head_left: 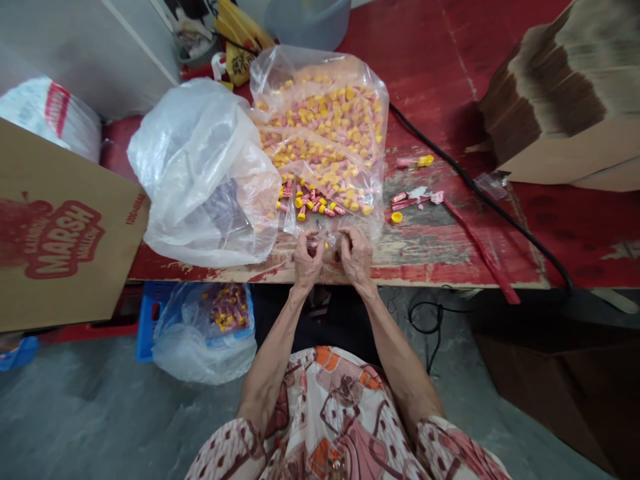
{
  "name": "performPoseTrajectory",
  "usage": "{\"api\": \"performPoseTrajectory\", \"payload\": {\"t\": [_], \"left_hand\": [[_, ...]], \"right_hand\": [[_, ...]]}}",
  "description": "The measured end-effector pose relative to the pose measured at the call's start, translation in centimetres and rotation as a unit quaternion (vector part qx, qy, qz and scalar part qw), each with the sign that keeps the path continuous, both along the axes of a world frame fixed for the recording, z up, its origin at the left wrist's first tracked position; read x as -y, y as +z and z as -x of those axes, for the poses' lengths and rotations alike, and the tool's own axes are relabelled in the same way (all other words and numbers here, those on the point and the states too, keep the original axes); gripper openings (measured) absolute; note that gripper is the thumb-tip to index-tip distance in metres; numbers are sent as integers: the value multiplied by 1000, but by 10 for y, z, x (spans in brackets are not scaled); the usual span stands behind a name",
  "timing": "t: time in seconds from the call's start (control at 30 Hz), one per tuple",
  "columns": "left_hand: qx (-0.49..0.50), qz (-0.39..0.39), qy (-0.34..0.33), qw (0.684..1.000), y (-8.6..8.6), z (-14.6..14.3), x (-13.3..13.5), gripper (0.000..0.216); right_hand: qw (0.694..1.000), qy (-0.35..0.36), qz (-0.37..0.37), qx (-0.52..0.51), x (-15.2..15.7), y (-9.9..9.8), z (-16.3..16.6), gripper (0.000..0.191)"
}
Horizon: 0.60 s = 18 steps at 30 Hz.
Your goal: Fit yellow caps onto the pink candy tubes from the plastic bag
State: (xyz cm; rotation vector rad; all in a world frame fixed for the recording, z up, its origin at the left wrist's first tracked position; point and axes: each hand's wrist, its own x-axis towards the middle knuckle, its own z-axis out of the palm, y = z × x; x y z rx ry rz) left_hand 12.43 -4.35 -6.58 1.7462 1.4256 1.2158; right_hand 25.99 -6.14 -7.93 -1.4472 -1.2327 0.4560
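At the table's front edge, my left hand is closed on a small red-and-white tube with a yellow cap. A scrap of clear plastic shows between my two hands. My right hand is just to the right, fingers curled and pressed together; what they hold, if anything, is hidden. Right in front of both hands lies a large clear bag full of yellow-capped tubes. Several loose tubes spill at its mouth.
A whitish plastic bag lies at left beside a printed carton. To the right are a black cable, a red strip, a yellow cap and stacked cardboard. A lined blue basket with tubes stands below.
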Motion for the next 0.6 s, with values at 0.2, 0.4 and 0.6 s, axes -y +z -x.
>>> {"api": "performPoseTrajectory", "payload": {"t": [0.2, 0.4, 0.6], "left_hand": [[-3, -5, 5, 1000, 1, -1, 0, 23], [2, -2, 6, 1000, 1, -1, 0, 23], [9, 5, 8, 1000, 0, 0, 0, 25]], "right_hand": [[1000, 0, -1, 11, 0, -1, -1, 27], [1000, -4, -4, 28, 0, 0, -1, 27], [1000, -8, -6, 13, 0, 0, 0, 26]]}}
